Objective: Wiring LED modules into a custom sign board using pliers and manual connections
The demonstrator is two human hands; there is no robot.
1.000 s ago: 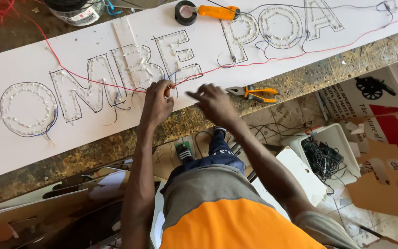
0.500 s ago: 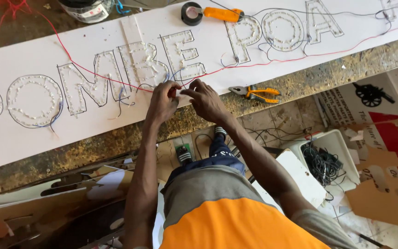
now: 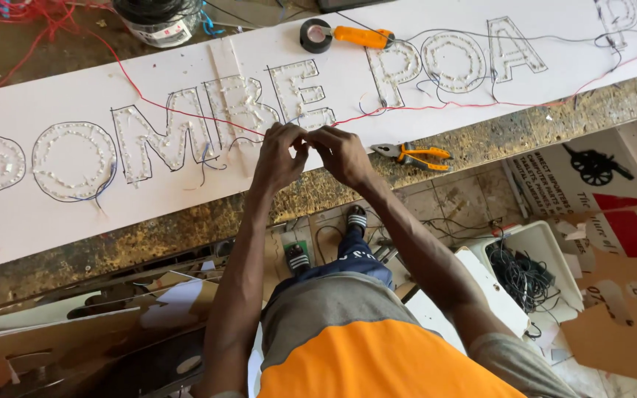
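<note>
My left hand (image 3: 280, 156) and right hand (image 3: 342, 153) meet fingertip to fingertip, pinched shut on thin wire ends | over the smooth white sign board (image 3: 186, 191), its outlined letters studded with tiny bulbs | red wire (image 3: 436, 107) trails across | orange-handled pliers (image 3: 416, 154) on rough, speckled bench edge (image 3: 149, 236).

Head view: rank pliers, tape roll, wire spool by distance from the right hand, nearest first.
From the right hand:
1. Orange-handled pliers, just to its right on the bench edge.
2. Black tape roll, straight above it, at the board's far edge.
3. Wire spool, up and to the left, beyond the board.
</note>
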